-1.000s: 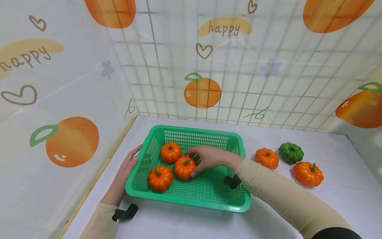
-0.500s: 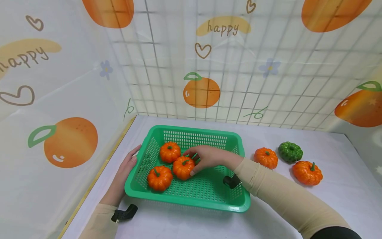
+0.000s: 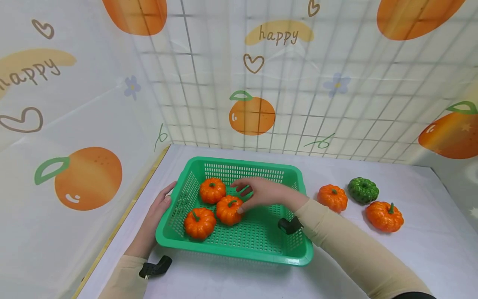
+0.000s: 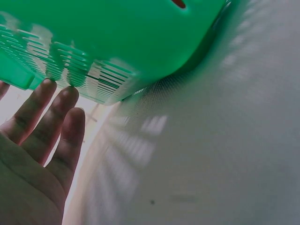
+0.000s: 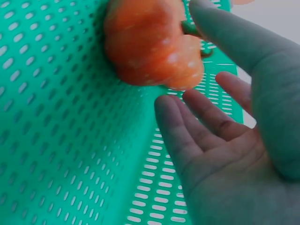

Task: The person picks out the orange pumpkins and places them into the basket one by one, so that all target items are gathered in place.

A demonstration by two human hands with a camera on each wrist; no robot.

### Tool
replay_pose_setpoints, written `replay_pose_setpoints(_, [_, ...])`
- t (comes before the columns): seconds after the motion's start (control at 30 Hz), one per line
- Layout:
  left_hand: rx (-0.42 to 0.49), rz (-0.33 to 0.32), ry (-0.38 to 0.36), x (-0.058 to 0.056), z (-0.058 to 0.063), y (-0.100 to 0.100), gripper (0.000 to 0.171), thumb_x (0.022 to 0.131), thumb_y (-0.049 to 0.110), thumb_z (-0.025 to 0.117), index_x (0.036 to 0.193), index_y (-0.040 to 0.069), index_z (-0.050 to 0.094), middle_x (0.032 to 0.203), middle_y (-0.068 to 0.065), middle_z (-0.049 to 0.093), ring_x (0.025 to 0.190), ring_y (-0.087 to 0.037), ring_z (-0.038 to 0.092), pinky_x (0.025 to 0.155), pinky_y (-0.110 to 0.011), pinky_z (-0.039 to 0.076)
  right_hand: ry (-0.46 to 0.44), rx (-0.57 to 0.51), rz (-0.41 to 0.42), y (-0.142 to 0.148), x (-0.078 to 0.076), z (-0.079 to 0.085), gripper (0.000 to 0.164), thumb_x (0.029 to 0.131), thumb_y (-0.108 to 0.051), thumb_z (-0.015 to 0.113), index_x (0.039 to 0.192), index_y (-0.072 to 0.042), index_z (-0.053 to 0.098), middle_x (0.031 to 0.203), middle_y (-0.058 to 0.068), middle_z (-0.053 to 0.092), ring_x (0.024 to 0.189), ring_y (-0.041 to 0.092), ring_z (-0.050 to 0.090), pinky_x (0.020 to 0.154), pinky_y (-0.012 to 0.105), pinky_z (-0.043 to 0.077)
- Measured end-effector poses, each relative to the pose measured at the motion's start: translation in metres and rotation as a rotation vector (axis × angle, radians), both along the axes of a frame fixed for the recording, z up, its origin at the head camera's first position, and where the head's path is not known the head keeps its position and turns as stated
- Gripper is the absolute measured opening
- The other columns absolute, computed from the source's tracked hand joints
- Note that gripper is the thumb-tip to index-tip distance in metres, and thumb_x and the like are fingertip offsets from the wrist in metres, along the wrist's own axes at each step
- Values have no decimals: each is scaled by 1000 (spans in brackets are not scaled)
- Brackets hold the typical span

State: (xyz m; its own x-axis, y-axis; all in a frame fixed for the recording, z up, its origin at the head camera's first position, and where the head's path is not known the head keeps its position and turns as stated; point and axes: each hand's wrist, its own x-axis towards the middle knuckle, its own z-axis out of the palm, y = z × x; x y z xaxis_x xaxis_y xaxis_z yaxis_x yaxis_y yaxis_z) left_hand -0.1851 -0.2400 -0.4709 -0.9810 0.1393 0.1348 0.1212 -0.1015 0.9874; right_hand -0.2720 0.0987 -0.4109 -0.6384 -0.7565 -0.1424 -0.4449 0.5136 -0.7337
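Inside a green plastic basket [image 3: 231, 251] sit three small orange pumpkins: one at the back left [image 3: 213, 190], one at the front left [image 3: 199, 224] and a middle pumpkin [image 3: 228, 211]. My right hand [image 3: 263, 193] hovers over the basket beside the middle pumpkin, its fingers spread and lifted off. In the right wrist view the palm [image 5: 234, 173] holds nothing, and the fingertips stand apart from the pumpkin [image 5: 145, 42]. At the basket's left outer side my left hand [image 3: 154, 214] stays with straight fingers; in the left wrist view these fingers [image 4: 63, 101] touch or nearly touch the slotted wall [image 4: 112, 33].
Right of the basket, a green pumpkin [image 3: 363, 190] and two orange pumpkins, one nearer the basket [image 3: 332, 198] and one further right [image 3: 384, 216], lie on the white table [image 3: 239, 282]. A printed curtain [image 3: 209, 104] over a wire grid stands behind.
My right hand has let go of the middle pumpkin: its fingers have opened and risen slightly. The pumpkins and my left hand have stayed in place.
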Motion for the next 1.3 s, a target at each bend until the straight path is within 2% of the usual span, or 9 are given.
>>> replay_pose_setpoints(0.23, [-27, 18, -17, 0, 0, -2, 52, 109, 28, 35, 157, 10, 25, 134, -3, 59, 116, -19, 62, 88, -36, 54, -40, -79, -10, 6, 1, 5, 72, 79, -37, 85, 141, -22, 53, 135, 11, 56, 118, 29, 58, 86, 29, 54])
replay_pose_setpoints(0.43, [16, -6, -15, -1, -1, -2, 52, 110, 28, 34, 157, 11, 24, 134, -5, 59, 116, -23, 62, 88, -39, 54, -93, -153, -49, 10, 5, 14, 73, 78, -35, 86, 142, -23, 52, 136, 5, 55, 122, 31, 56, 90, 31, 53])
replay_pose_setpoints(0.63, [23, -10, 10, -1, -2, -1, 50, 110, 25, 32, 157, 10, 24, 135, -10, 59, 116, -25, 62, 87, -40, 54, -69, -197, -82, 17, 10, 24, 77, 76, -40, 87, 142, -25, 51, 139, 0, 54, 122, 27, 57, 93, 35, 52])
replay_pose_setpoints(0.8, [15, -3, -12, 0, 0, -1, 50, 110, 27, 34, 157, 13, 26, 138, -12, 56, 118, -24, 61, 88, -40, 54, -47, -235, -105, 24, 18, 35, 76, 76, -37, 87, 142, -25, 51, 137, -7, 54, 121, 24, 57, 95, 37, 51])
replay_pose_setpoints(1.13, [-1, 12, -32, -2, 0, 0, 53, 109, 32, 38, 157, 12, 27, 135, 0, 58, 118, -16, 60, 91, -34, 52, -6, -309, -168, 48, 39, 60, 77, 76, -37, 87, 143, -28, 50, 135, -6, 55, 120, 20, 58, 96, 43, 50])
replay_pose_setpoints(1.3, [-38, 10, -13, 0, -1, -3, 52, 109, 31, 35, 157, 14, 26, 141, -9, 53, 118, -18, 60, 89, -35, 53, 24, -317, -218, 65, 45, 66, 76, 76, -39, 87, 142, -31, 50, 135, -6, 55, 120, 20, 58, 97, 44, 50])
